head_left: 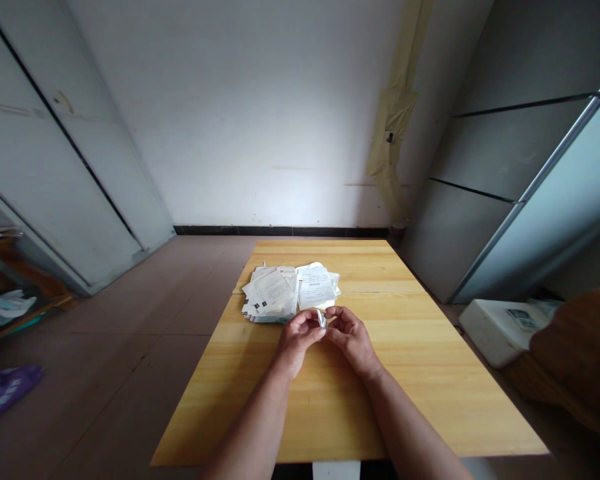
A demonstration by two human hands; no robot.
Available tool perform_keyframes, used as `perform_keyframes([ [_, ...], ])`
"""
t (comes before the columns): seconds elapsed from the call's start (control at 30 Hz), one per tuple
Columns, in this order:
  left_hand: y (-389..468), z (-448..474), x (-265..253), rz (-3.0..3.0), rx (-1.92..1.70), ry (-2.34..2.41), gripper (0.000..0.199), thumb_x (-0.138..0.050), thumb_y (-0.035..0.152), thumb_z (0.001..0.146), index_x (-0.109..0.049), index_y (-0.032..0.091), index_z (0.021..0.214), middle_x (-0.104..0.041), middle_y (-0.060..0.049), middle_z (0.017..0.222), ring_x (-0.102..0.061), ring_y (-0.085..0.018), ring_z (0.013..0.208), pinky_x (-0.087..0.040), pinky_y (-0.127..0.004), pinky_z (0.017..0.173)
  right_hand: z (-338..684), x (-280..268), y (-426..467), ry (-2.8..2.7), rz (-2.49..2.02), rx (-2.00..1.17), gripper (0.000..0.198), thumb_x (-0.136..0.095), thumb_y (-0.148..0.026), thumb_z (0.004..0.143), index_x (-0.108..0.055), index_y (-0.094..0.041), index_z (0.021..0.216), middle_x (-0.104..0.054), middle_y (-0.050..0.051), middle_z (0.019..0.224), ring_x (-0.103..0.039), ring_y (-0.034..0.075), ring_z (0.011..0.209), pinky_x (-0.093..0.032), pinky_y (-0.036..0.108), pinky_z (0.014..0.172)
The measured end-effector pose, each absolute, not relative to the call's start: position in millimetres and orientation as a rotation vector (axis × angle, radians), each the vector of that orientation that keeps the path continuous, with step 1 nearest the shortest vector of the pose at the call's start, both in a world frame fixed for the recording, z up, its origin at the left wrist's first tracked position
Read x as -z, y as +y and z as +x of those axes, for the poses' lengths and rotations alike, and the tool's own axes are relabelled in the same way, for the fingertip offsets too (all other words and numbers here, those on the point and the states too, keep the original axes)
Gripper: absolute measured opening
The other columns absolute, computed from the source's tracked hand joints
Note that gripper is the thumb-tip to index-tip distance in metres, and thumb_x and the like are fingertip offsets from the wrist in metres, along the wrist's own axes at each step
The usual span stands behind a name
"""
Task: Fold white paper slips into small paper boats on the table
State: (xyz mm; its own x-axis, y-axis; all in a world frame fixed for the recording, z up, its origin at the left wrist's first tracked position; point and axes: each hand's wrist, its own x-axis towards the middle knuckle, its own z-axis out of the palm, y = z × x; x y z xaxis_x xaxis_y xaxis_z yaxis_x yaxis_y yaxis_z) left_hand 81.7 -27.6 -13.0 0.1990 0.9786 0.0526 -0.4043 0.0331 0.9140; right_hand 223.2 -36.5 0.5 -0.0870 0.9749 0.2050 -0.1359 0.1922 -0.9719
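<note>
A small white piece (321, 319), which looks like folded paper, stands upright between my two hands, just above the wooden table (410, 373). My left hand (296, 341) is closed, its thumb and fingers pinching the piece from the left. From the right, my right hand (353, 339) pinches its other edge, with the fingers curled. Right beyond my hands lie loose printed sheets: a spread pile of papers (270, 293) on the left and a second stack of papers (316, 287) beside it. The fingers partly hide the small piece, so its full shape does not show.
A white wall (260, 133) stands past the table's far edge. At right are a grey cabinet (470, 167) and a white box (500, 327) low down. A purple bag (7, 393) lies on the floor at left, near a wooden shelf (30, 307).
</note>
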Motion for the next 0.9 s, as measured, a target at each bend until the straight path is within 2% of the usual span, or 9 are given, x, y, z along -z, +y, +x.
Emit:
perform_keyframes([
  [0.17,-28,82,14,0.982,-1.245,0.758,0.033,-0.077,0.025,0.063,-0.066,0.015,0.092,-0.067,-0.004,0.086,-0.056,-0.014,0.076,-0.041,-0.024,0.067,222,2,-36,-1.257,-0.903,-1.223,0.03,-0.072,-0.031,0.066,-0.059,-0.02,0.091,-0.06,-0.003,0.067,-0.053,0.012,0.057,-0.043,0.023,0.054],
  [0.3,-28,81,12,1.017,-1.205,0.744,0.032,-0.075,0.026,0.065,-0.064,0.015,0.093,-0.067,-0.005,0.089,-0.055,-0.013,0.073,-0.039,-0.023,0.06,225,2,-35,-1.195,-0.858,-1.27,0.036,-0.076,-0.032,0.063,-0.06,-0.02,0.094,-0.062,-0.001,0.078,-0.056,0.014,0.064,-0.047,0.027,0.061],
  [0.37,-29,80,11,1.04,-1.182,0.73,0.03,-0.075,0.026,0.065,-0.063,0.016,0.09,-0.066,-0.004,0.085,-0.053,-0.011,0.068,-0.036,-0.022,0.056,229,0,-36,-1.19,-0.831,-1.326,0.037,-0.076,-0.034,0.063,-0.06,-0.02,0.094,-0.061,-0.001,0.078,-0.056,0.014,0.066,-0.047,0.028,0.064],
  [0.53,-30,76,7,1.094,-1.093,0.659,0.029,-0.075,0.027,0.062,-0.058,0.016,0.083,-0.059,0.001,0.072,-0.043,-0.007,0.054,-0.028,-0.02,0.049,240,-7,-38,-1.274,-0.808,-1.471,0.026,-0.077,-0.03,0.062,-0.063,-0.018,0.08,-0.057,-0.004,0.068,-0.045,0.008,0.055,-0.035,0.021,0.052],
  [0.73,-30,72,4,1.13,-0.98,0.592,0.03,-0.076,0.026,0.06,-0.057,0.016,0.081,-0.054,0.003,0.071,-0.041,-0.007,0.058,-0.028,-0.02,0.051,246,-5,-38,-1.308,-0.804,-1.601,0.019,-0.077,-0.025,0.06,-0.063,-0.017,0.07,-0.054,-0.006,0.06,-0.037,0.006,0.05,-0.026,0.021,0.05],
  [0.9,-30,71,4,1.172,-0.923,0.602,0.03,-0.074,0.025,0.062,-0.06,0.013,0.086,-0.055,0.002,0.072,-0.041,-0.007,0.06,-0.029,-0.021,0.053,249,-2,-36,-1.339,-0.763,-1.631,0.015,-0.076,-0.02,0.06,-0.063,-0.018,0.067,-0.054,-0.005,0.064,-0.038,0.007,0.053,-0.027,0.021,0.051],
])
